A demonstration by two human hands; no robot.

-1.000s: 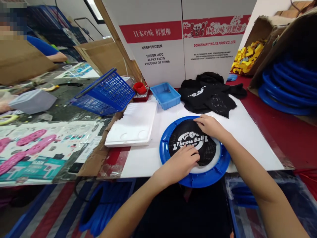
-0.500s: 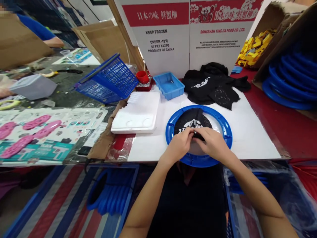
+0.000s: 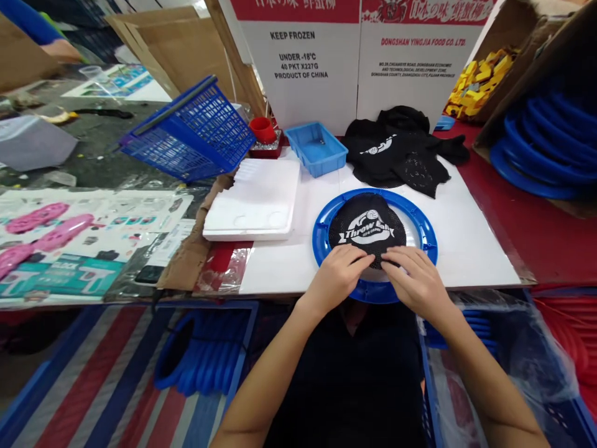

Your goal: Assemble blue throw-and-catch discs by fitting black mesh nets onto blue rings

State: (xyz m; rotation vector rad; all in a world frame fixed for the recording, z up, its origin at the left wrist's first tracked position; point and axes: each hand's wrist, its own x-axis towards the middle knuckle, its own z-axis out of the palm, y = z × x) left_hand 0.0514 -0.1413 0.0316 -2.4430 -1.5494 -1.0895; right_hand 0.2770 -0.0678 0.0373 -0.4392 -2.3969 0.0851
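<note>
A blue plastic ring (image 3: 323, 239) lies flat at the table's front edge. Inside it is a round piece of black mesh fabric (image 3: 361, 214) with white "Throw Ball" lettering, lying nearer the ring's left side. My left hand (image 3: 342, 272) has its fingers closed on the near edge of the mesh. Close by on the right, my right hand (image 3: 415, 274) pinches the same edge, its wrist over the ring's near right rim. The fingertips are a small gap apart. Behind the ring is a heap of black mesh pieces (image 3: 382, 168), some with white print.
A light blue tray (image 3: 321, 163), a white foam block (image 3: 256, 199) and a tilted blue basket (image 3: 196, 130) stand left of the ring. Blue rings (image 3: 536, 155) are stacked in a carton at right. A printed white carton (image 3: 317, 93) rises behind. Crates flank my lap below.
My hands have moved apart slightly and toward me along the mesh edge. The mesh lies flatter, and its lettering shows more fully. The camera view has tilted down a little.
</note>
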